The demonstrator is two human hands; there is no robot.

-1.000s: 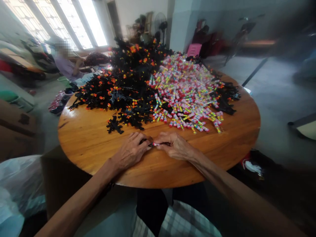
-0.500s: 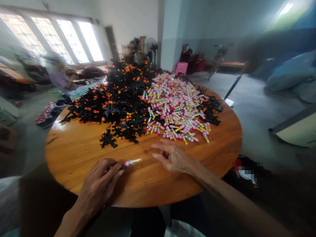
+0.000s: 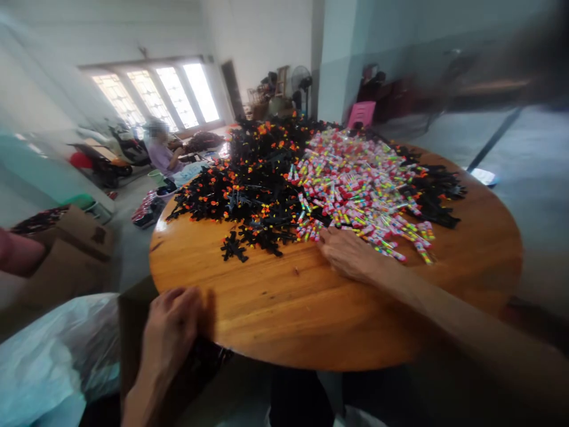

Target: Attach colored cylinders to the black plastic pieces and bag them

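Observation:
My right hand (image 3: 349,252) is at the front edge of a heap of small pink, white and yellow tubes (image 3: 351,190). Its fingers are drawn together, their tips touching the heap; what they hold, if anything, is hidden. My left hand (image 3: 173,326) is over the table's left front edge, blurred, its fingers curled and partly hidden. No tube or toy gun shows in it. Left of the tubes is a large pile of black toy guns with orange tips (image 3: 240,178).
The round wooden table (image 3: 275,296) carries both heaps. Beneath its left front edge is an open box with dark shiny things (image 3: 208,359). A plastic bag (image 3: 57,356) and cardboard boxes (image 3: 66,267) stand at left. A person (image 3: 162,151) sits beyond the table near the window.
My left hand has moved left to the table edge, and the black piece with a tube on it no longer shows. My right hand has reached forward to the tubes. The view has turned left.

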